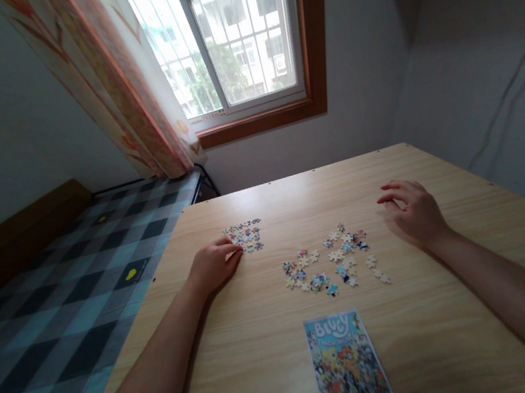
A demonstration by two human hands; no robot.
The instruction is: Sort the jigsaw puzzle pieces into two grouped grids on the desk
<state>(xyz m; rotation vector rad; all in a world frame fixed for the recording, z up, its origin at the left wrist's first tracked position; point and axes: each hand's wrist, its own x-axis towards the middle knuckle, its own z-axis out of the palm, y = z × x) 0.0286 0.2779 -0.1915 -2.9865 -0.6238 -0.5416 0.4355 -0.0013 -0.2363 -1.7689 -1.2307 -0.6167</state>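
A light wooden table fills the middle of the view. My left hand lies on it with fingers curled, its fingertips touching the near edge of a small joined patch of puzzle pieces. Several loose puzzle pieces are scattered in the table's middle. My right hand rests on the table to the right of them, fingers loosely bent and apart, holding nothing. A colourful picture card marked "Bluey" lies flat near the front edge, between my forearms.
A bed with a blue and black checked cover stands left of the table. Behind the table is a barred window with an orange patterned curtain. A grey wall runs along the right.
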